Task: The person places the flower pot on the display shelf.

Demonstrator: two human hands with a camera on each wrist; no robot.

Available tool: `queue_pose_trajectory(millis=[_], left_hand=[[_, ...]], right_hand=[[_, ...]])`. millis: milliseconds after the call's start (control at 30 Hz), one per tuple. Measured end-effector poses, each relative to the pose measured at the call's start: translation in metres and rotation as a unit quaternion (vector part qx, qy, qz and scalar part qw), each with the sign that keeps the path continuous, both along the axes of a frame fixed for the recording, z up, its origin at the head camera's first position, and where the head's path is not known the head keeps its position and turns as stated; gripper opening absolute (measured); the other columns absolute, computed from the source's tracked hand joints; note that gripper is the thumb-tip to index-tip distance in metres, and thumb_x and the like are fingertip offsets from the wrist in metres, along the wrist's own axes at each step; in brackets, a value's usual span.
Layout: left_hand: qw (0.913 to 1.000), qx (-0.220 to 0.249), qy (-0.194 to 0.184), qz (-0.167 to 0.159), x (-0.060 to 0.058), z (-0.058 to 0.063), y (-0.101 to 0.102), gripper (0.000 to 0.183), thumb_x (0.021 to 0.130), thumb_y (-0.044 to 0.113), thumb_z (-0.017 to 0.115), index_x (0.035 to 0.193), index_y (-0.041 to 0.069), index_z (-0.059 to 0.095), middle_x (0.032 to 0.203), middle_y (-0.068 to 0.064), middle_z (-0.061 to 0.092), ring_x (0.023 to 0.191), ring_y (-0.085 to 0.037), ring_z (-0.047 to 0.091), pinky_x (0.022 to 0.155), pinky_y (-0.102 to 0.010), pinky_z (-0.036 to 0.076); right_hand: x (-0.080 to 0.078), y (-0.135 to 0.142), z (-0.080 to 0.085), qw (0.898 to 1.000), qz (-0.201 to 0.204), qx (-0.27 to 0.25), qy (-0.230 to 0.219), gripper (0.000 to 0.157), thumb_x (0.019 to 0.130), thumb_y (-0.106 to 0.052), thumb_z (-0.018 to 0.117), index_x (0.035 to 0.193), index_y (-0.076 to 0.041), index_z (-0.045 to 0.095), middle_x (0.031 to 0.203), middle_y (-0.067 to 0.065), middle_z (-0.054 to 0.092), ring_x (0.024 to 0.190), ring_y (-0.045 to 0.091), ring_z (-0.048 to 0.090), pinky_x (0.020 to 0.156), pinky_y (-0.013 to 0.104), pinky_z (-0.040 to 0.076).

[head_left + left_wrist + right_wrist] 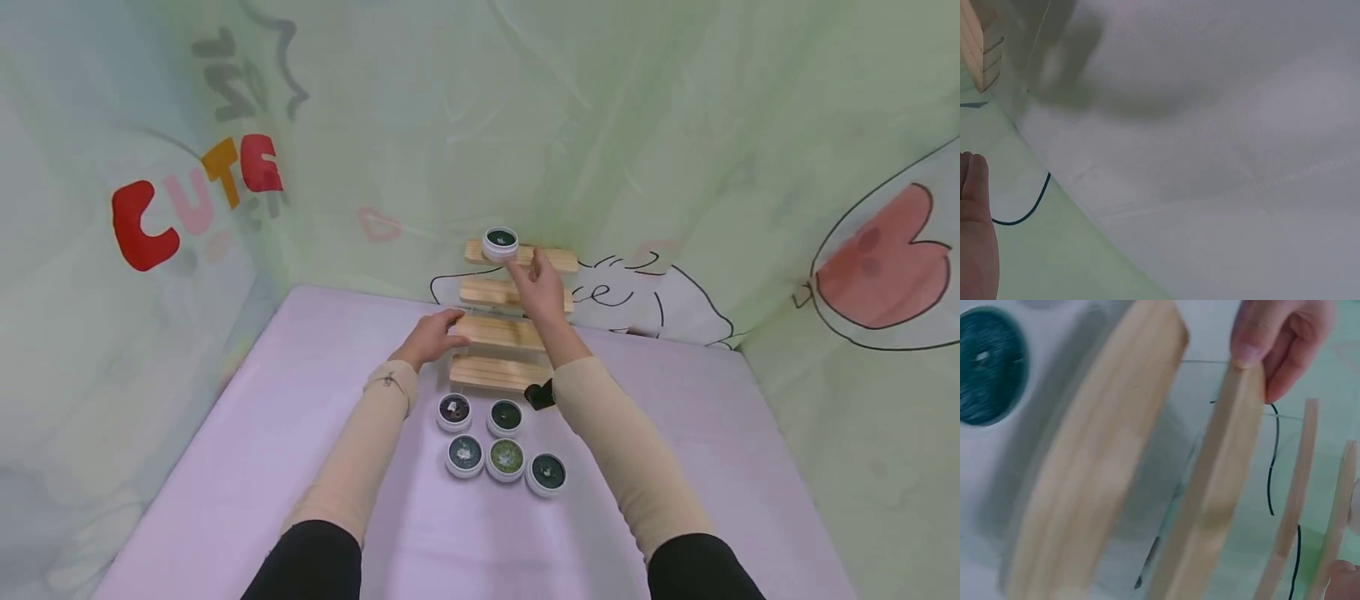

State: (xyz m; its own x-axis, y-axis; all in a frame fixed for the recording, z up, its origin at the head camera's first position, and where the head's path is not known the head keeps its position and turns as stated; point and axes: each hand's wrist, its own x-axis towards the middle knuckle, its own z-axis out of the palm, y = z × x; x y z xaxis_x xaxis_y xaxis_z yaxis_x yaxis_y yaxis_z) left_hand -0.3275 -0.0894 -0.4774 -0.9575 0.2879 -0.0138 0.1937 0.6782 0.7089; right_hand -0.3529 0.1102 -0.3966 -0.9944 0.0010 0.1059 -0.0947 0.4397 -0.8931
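A tiered stand of several wooden slats (498, 332) stands against the backdrop. My left hand (431, 337) pinches the left end of the second slat from the bottom; the right wrist view shows its thumb and fingers around that slat (1225, 487). On the left part of the top slat (555, 260) sits a small round white jar (500, 239) with dark green contents. My right hand (546, 293) is just below and right of this jar, thumb at its lower edge and a finger raised apart from it. Whether the thumb touches it, I cannot tell.
Several similar jars stand before the stand, among them a mottled green one (506, 457) and a dark one with a white patch (454, 408). A small black object (538, 395) is by the right sleeve. Printed fabric (390, 150) hangs behind the lilac tabletop (300, 400).
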Motion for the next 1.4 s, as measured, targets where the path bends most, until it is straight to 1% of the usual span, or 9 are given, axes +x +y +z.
queue_pose_trajectory(millis=[167, 333, 500, 700, 833, 1000, 1133, 1233, 1400], left_hand=[[0.9999, 0.011, -0.003, 0.000, -0.002, 0.001, 0.001, 0.067, 0.090, 0.028, 0.072, 0.144, 0.000, 0.044, 0.145, -0.017, 0.049, 0.133, -0.029, 0.047, 0.112, -0.035, 0.039], [0.9999, 0.007, -0.013, 0.003, 0.001, 0.003, 0.000, 0.067, 0.090, 0.028, 0.071, 0.145, 0.001, 0.044, 0.145, -0.016, 0.048, 0.134, -0.028, 0.046, 0.112, -0.034, 0.038], [0.9999, 0.005, -0.012, 0.000, 0.004, 0.005, 0.000, 0.067, 0.090, 0.028, 0.072, 0.144, 0.001, 0.044, 0.145, -0.016, 0.048, 0.134, -0.029, 0.046, 0.112, -0.035, 0.038], [0.9999, 0.010, -0.009, -0.009, 0.003, 0.003, -0.001, 0.066, 0.090, 0.028, 0.072, 0.144, 0.000, 0.044, 0.145, -0.017, 0.048, 0.133, -0.029, 0.047, 0.112, -0.036, 0.039], [0.9999, 0.012, -0.003, -0.009, 0.002, -0.002, -0.003, 0.066, 0.091, 0.028, 0.071, 0.144, 0.001, 0.044, 0.145, -0.017, 0.049, 0.133, -0.029, 0.047, 0.112, -0.036, 0.039], [0.9997, 0.022, 0.005, -0.009, 0.002, -0.001, -0.004, 0.065, 0.091, 0.025, 0.072, 0.143, -0.001, 0.045, 0.143, -0.019, 0.050, 0.131, -0.031, 0.049, 0.111, -0.038, 0.041], [0.9996, 0.027, 0.000, -0.009, 0.002, -0.001, -0.004, 0.065, 0.091, 0.025, 0.072, 0.144, -0.002, 0.044, 0.143, -0.020, 0.049, 0.131, -0.031, 0.049, 0.111, -0.037, 0.040], [0.9997, 0.026, -0.001, -0.007, 0.001, -0.002, -0.003, 0.066, 0.091, 0.026, 0.071, 0.144, -0.001, 0.043, 0.144, -0.019, 0.049, 0.132, -0.030, 0.048, 0.111, -0.036, 0.040], [0.9997, 0.025, -0.003, -0.006, 0.003, -0.003, -0.003, 0.066, 0.091, 0.026, 0.071, 0.145, -0.001, 0.043, 0.145, -0.019, 0.047, 0.132, -0.031, 0.048, 0.111, -0.036, 0.040]], right_hand=[[0.022, 0.029, -0.024, 0.999, 0.011, 0.023, 0.022, 0.074, 0.100, -0.038, 0.055, 0.157, -0.010, 0.016, 0.160, 0.008, 0.022, 0.143, 0.028, 0.030, 0.116, 0.035, 0.031], [0.054, 0.050, -0.046, 0.999, 0.037, 0.022, 0.026, 0.074, 0.100, -0.036, 0.055, 0.157, -0.009, 0.016, 0.161, 0.009, 0.020, 0.144, 0.027, 0.027, 0.117, 0.036, 0.030], [0.086, 0.069, -0.061, 0.999, 0.025, 0.005, 0.026, 0.074, 0.099, -0.036, 0.058, 0.156, -0.009, 0.019, 0.160, 0.006, 0.023, 0.145, 0.020, 0.026, 0.116, 0.030, 0.031], [0.119, 0.089, -0.079, 1.000, 0.016, -0.015, 0.016, 0.072, 0.099, -0.027, 0.060, 0.156, -0.006, 0.020, 0.160, 0.007, 0.023, 0.145, 0.017, 0.024, 0.114, 0.026, 0.030], [0.142, 0.097, -0.092, 1.000, 0.007, -0.005, -0.006, 0.074, 0.098, -0.031, 0.061, 0.156, -0.008, 0.021, 0.160, 0.005, 0.024, 0.145, 0.017, 0.025, 0.111, 0.021, 0.031], [0.172, 0.104, -0.112, 0.999, 0.010, 0.046, -0.024, 0.078, 0.096, -0.041, 0.060, 0.155, -0.005, 0.022, 0.160, 0.008, 0.023, 0.144, 0.022, 0.028, 0.110, 0.022, 0.031], [0.194, 0.110, -0.129, 0.997, 0.019, 0.068, -0.037, 0.078, 0.096, -0.037, 0.062, 0.155, -0.004, 0.022, 0.160, 0.010, 0.023, 0.143, 0.026, 0.031, 0.110, 0.024, 0.031], [0.209, 0.113, -0.143, 0.996, 0.025, 0.068, -0.047, 0.080, 0.095, -0.037, 0.064, 0.155, -0.004, 0.023, 0.160, 0.010, 0.024, 0.143, 0.027, 0.031, 0.108, 0.018, 0.029], [0.229, 0.114, -0.163, 0.996, 0.034, 0.069, -0.040, 0.085, 0.090, -0.037, 0.071, 0.152, 0.000, 0.028, 0.157, 0.015, 0.028, 0.141, 0.031, 0.032, 0.103, 0.006, 0.025]])
